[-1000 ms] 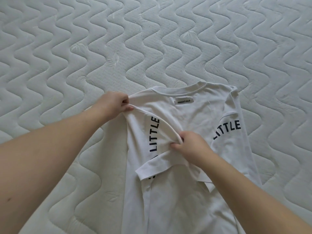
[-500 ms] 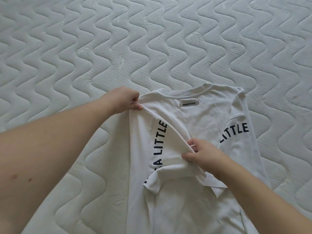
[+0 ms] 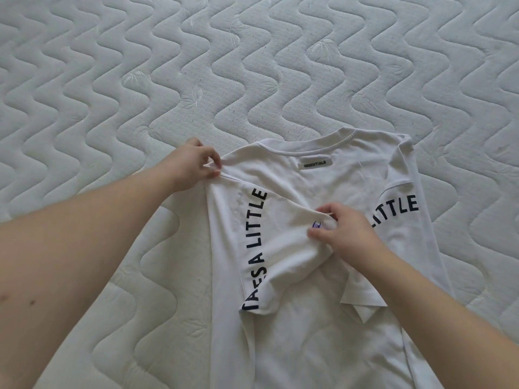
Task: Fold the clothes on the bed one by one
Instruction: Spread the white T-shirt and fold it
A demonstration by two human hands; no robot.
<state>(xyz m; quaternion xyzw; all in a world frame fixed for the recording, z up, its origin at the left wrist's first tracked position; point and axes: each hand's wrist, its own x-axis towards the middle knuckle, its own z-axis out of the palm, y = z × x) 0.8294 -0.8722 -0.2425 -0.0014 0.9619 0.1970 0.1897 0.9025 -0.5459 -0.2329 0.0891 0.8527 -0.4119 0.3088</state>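
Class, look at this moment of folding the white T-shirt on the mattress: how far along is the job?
Done: the white T-shirt lies on the mattress, its right side folded in. In hand: the left hand pinches the shoulder and the right hand pinches the left sleeve lying across the body. Left: flattening that sleeve and folding the lower part.

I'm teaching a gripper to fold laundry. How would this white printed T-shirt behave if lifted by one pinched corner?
The white printed T-shirt is probably floppy: it creases where the right hand pinches the folded sleeve. It likely drapes rather than holds shape, bunching where the left hand pinches the shoulder. It seems light.
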